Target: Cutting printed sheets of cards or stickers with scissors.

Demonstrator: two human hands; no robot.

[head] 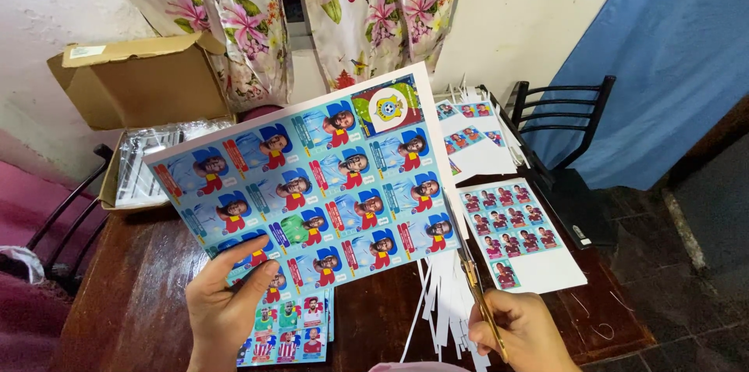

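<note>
My left hand (225,302) holds up a large printed sheet of blue player picture cards (312,185) by its lower left corner, thumb on the front. My right hand (521,334) grips a pair of gold-handled scissors (468,270). Their blades run up along the sheet's right edge. Under the sheet, on the dark wooden table (140,294), lies a small stack of cut cards (287,333).
Another card sheet (515,231) lies on the table at right, above a heap of white paper strips (445,302). More sheets (468,134) are stacked behind. An open cardboard box (136,91) stands at the back left. A black chair (562,114) stands at right.
</note>
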